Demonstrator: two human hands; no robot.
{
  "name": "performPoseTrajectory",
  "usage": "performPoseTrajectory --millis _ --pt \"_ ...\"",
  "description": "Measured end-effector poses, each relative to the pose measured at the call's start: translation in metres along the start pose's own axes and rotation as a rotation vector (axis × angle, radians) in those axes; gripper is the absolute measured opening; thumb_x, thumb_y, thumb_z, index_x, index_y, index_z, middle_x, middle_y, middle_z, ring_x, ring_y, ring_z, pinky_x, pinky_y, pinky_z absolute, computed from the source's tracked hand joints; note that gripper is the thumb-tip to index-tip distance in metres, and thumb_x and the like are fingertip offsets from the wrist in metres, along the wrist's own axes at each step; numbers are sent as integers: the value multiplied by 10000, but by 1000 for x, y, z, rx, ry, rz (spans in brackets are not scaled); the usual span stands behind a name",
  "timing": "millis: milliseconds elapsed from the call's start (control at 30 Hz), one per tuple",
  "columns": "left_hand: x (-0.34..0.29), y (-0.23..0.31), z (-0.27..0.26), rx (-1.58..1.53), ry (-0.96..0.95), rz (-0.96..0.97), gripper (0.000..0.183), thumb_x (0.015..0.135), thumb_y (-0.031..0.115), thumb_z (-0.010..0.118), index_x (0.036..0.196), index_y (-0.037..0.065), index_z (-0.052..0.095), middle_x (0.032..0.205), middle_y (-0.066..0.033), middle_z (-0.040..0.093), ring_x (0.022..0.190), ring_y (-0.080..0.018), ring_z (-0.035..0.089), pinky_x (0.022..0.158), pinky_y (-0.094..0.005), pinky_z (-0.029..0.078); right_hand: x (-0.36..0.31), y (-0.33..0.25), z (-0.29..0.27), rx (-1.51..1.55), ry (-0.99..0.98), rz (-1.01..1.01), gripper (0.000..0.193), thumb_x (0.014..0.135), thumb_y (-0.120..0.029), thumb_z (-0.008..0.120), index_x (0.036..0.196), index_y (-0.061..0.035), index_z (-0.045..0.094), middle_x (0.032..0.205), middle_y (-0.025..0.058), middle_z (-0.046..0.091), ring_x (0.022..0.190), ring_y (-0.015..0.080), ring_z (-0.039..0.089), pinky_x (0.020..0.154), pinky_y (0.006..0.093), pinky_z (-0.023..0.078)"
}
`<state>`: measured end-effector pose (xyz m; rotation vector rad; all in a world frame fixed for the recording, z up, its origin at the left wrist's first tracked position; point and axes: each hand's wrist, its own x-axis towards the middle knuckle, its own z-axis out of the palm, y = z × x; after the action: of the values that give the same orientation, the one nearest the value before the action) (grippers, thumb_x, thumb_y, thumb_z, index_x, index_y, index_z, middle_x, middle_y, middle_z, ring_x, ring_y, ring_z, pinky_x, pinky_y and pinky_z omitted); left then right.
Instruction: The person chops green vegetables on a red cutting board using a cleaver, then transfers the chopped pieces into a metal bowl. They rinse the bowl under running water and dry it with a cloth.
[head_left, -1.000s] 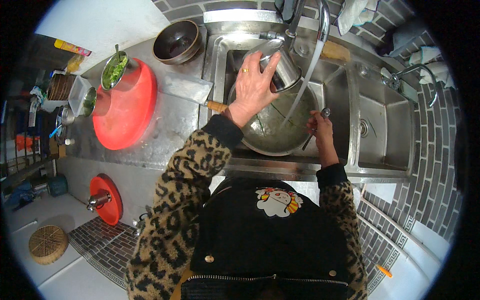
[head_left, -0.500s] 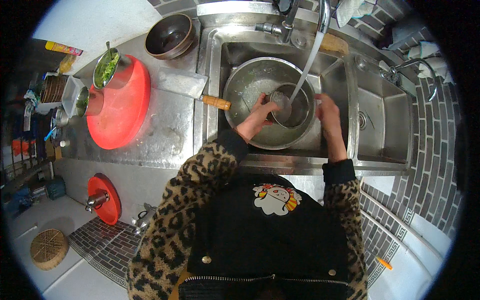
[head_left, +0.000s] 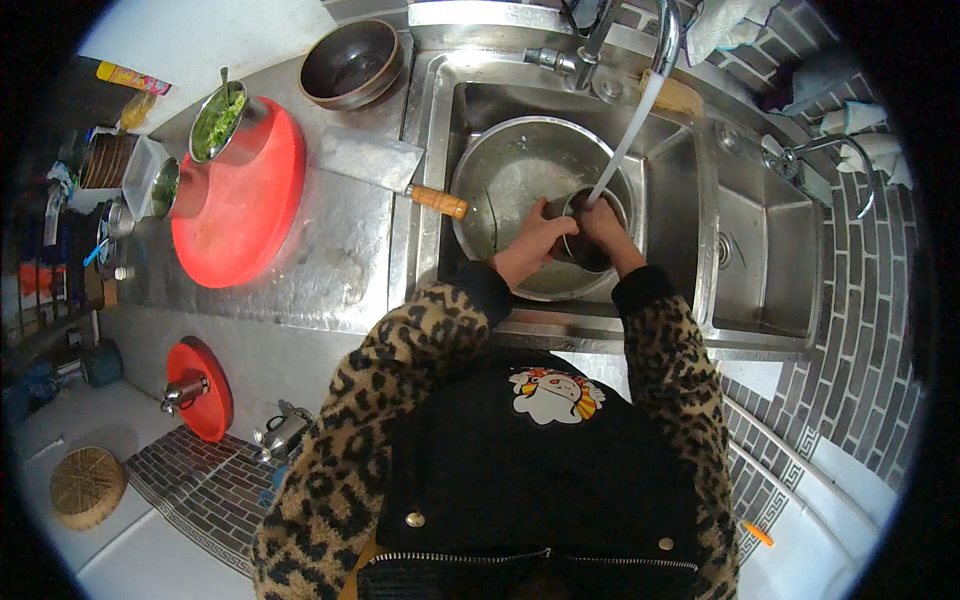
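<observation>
1. Flanking the double sink [head_left: 706,240]: steel counter [head_left: 340,260], its right edge meeting the sink's left rim.
2. Black apron [head_left: 550,470]: cartoon print in white, red, yellow.
3. Big steel basin [head_left: 520,165] sits in the sink's left bowl; gap between its right rim and the divider. Thin dark strand inside, left side.
4. Round red board [head_left: 250,220], left half of counter. Steel container [head_left: 245,143] on its far part: chopped greens [head_left: 218,128] plus a spoon.
5. Dark brown bowl [head_left: 352,65], counter's far right corner.
6. Cleaver [head_left: 365,157]: blade near counter's right edge, wooden handle overhanging the sink's left rim.
7. Steel cup [head_left: 592,260] over the basin's right half, under the tap stream [head_left: 630,130].
8. Left hand [head_left: 535,243] clamped on cup's left wall. Right hand [head_left: 608,228] in cup's mouth; fingers hidden, can't tell if they're closed on anything.
9. Yellow-pink packet [head_left: 132,77] beyond counter's far left corner; print too small to read.
</observation>
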<state>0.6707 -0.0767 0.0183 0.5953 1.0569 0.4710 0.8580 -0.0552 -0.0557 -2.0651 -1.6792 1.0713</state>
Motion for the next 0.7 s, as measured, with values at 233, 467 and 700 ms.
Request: performPoseTrajectory --millis 233,467,700 --pt "5 -4 -5 3 -70 34 904 703 247 692 1471 141 227 981 -35 596 841 -172 578 647 -407 450 -23 -24 -21 87 -14 54 465 875 -455 570 886 -7 693 878 261 649 866 417 629 723 471 485" --pt "10 -6 -6 -44 -9 50 936 713 239 694 1482 129 172 971 -14 577 757 -161 538 630 -379 430 -26 -42 -28 139 214 57 400 927 -390 533 952 -12 661 748 154 629 732 322 619 653 406 459" --pt "8 -4 -6 -28 -29 -11 998 707 235 699 1504 119 109 1044 -37 546 822 -166 540 679 -398 446 -17 -65 -51 1077 531 -203 153 946 -201 509 878 -81 574 703 -28 524 623 90 477 578 265 401"
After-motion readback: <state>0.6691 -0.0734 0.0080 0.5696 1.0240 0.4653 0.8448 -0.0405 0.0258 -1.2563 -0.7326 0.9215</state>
